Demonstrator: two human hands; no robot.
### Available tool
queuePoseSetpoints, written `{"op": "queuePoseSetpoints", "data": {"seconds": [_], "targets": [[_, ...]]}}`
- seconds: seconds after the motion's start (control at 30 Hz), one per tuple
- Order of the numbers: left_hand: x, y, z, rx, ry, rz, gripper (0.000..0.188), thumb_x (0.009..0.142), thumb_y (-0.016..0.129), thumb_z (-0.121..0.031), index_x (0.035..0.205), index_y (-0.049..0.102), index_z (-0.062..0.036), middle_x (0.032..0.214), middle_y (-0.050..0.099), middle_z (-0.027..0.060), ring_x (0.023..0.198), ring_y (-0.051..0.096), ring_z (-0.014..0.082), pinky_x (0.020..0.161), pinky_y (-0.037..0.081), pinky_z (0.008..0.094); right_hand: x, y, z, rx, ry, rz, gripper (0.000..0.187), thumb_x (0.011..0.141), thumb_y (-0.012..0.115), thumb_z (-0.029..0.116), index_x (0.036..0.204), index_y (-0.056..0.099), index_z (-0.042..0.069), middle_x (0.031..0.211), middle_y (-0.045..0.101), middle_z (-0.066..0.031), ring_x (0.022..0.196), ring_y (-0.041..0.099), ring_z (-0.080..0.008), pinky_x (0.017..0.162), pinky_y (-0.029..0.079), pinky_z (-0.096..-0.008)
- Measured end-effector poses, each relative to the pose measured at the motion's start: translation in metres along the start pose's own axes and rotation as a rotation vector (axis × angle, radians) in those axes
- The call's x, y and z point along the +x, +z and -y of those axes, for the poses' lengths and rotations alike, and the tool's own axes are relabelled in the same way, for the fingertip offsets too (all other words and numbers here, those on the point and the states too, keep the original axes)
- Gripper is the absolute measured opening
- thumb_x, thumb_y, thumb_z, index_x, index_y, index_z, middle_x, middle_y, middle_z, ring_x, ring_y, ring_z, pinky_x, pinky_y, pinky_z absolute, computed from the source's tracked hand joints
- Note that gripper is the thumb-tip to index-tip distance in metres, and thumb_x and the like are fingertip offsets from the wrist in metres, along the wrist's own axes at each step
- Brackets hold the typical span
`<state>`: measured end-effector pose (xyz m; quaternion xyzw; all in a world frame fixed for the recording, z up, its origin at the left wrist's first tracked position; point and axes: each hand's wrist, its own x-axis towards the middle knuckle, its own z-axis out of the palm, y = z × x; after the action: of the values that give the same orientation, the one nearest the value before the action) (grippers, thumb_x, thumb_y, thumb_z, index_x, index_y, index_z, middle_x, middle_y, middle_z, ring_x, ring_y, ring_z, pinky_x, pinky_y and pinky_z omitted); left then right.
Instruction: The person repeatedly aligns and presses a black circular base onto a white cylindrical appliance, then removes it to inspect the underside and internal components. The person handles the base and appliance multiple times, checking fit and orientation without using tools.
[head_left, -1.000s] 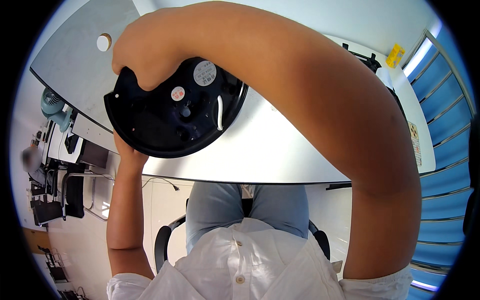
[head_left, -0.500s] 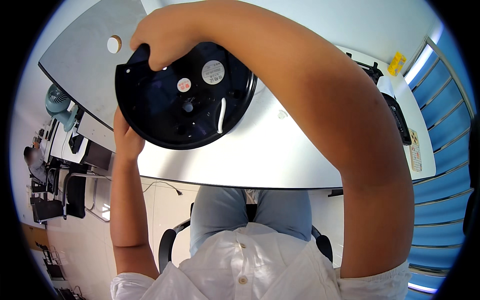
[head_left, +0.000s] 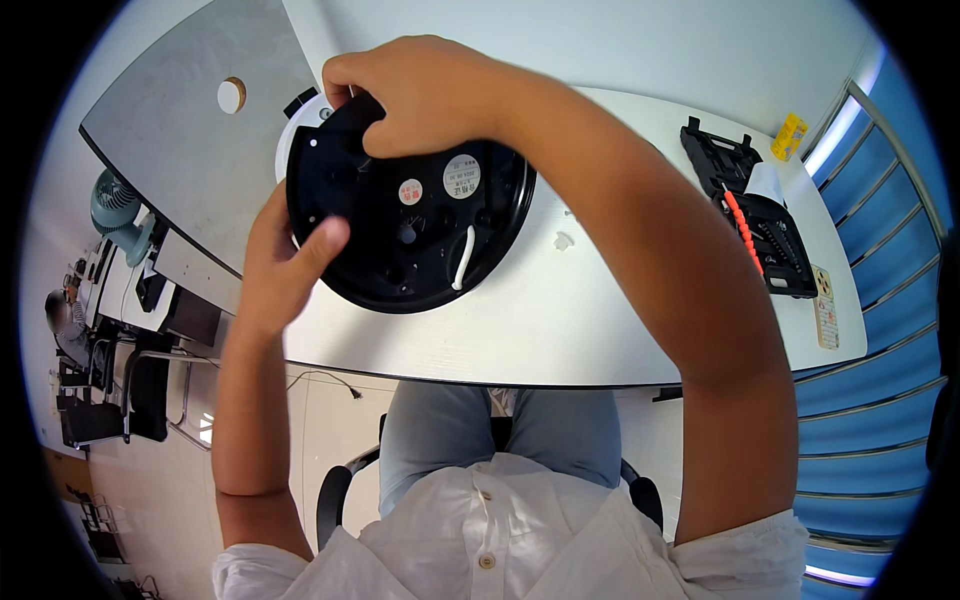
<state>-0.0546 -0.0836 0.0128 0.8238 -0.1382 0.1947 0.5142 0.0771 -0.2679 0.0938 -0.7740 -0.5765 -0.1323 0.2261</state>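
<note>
A round, shallow black base [head_left: 430, 260] with a raised rim is held over the white table, its hollow side facing me. Two round stickers and a short white curved tube or cord [head_left: 466, 258] show on it. My left hand [head_left: 275, 265] grips its left edge, thumb on the near face and fingers hidden behind. From above, my right hand [head_left: 410, 95] curls over the far left rim, fingers closed on a dark part there. A white edge [head_left: 287, 150] shows behind the base on its left; what it belongs to is mostly hidden.
An open black tool case [head_left: 775, 235] with an orange-red flexible rod [head_left: 742, 230] lies at the right. A yellow item [head_left: 789, 137], a remote-like panel [head_left: 825, 308] and a small whitish piece [head_left: 564, 241] are on the table. A grey desk [head_left: 190, 120] adjoins on the left.
The black base and both hands have shifted right. My left thumb has come over onto its near face. The white edge behind it and more of the tool case are now visible.
</note>
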Motion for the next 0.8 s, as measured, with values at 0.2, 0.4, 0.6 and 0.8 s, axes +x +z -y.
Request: {"op": "queuePoseSetpoints", "data": {"seconds": [0.2,0.4,0.6,0.8], "targets": [[-0.013,0.04,0.013,-0.326,-0.009,-0.45,0.044,0.092,0.055,-0.02,0.126,0.05,0.0068,0.117,0.06,0.0142,0.107,0.058,0.021,0.095,0.044,0.0316,-0.064,0.052,0.024,-0.017,-0.132,-0.929,0.028,0.064,0.064,0.004,0.091,0.065,0.013,0.09,0.059,-0.0004,0.086,0.053,-0.0225,0.074,0.042,-0.0361],[-0.018,0.047,0.018,-0.547,0.018,-0.691,0.043,0.091,0.052,-0.02,0.125,0.049,0.0059,0.119,0.059,0.0162,0.108,0.059,0.0244,0.095,0.046,0.0342,-0.118,0.122,0.028,-0.142,0.168,-0.701,0.027,0.07,0.071,0.016,0.097,0.069,0.016,0.117,0.052,-0.0019,0.111,0.042,-0.0253,0.089,0.033,-0.0448],[-0.031,0.036,0.03,-0.651,0.025,-0.811,0.041,0.092,0.048,-0.02,0.125,0.049,0.0045,0.119,0.057,0.015,0.106,0.059,0.0227,0.093,0.047,0.0327,-0.092,0.127,0.035,-0.2,0.106,-0.566,0.043,0.076,0.069,0.047,0.109,0.066,0.02,0.144,0.034,-0.007,0.134,0.02,-0.0335,0.106,0.011,-0.0629],[-0.038,0.039,0.027,-0.634,0.084,-0.798,0.04,0.089,0.054,-0.024,0.118,0.054,0.0029,0.117,0.059,0.0138,0.107,0.059,0.0243,0.093,0.049,0.0357,-0.091,0.136,0.029,-0.185,0.042,-0.495,0.071,0.063,0.066,0.07,0.112,0.062,0.019,0.146,0.033,-0.0079,0.136,0.019,-0.034,0.108,0.003,-0.0627]]}}
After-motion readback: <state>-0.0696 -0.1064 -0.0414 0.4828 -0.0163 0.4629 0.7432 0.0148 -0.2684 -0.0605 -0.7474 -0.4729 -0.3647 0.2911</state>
